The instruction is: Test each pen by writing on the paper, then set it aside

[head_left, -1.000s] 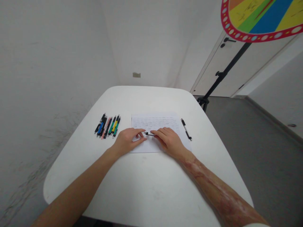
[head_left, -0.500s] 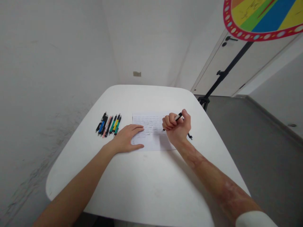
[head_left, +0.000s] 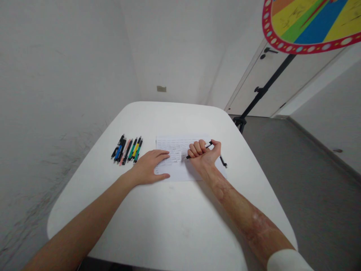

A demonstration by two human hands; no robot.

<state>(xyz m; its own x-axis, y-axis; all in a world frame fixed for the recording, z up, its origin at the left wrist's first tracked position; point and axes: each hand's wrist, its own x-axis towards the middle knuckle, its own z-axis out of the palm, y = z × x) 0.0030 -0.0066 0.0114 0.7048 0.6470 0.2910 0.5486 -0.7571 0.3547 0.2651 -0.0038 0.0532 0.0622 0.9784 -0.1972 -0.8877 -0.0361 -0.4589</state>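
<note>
My right hand (head_left: 203, 153) is curled in a fist around a black pen (head_left: 209, 144), whose tip points down and left onto a written-on sheet of paper (head_left: 177, 146). My left hand (head_left: 150, 167) lies flat with its fingers stretched out on the sheet's left edge. A second black-and-white pen (head_left: 223, 162) lies on the table just right of my right hand, partly hidden behind it. A row of several coloured pens (head_left: 127, 149) lies on the table left of my left hand.
The white round-cornered table (head_left: 175, 210) stands against a white wall on the left. A colourful prize wheel (head_left: 310, 22) on a black stand (head_left: 262, 90) is at the back right, in front of a door. Grey floor lies to the right.
My right hand picked the black pen up off the paper, closed into a fist around it and moved right, then back a little left and down toward the sheet. My left hand stayed on the paper.
</note>
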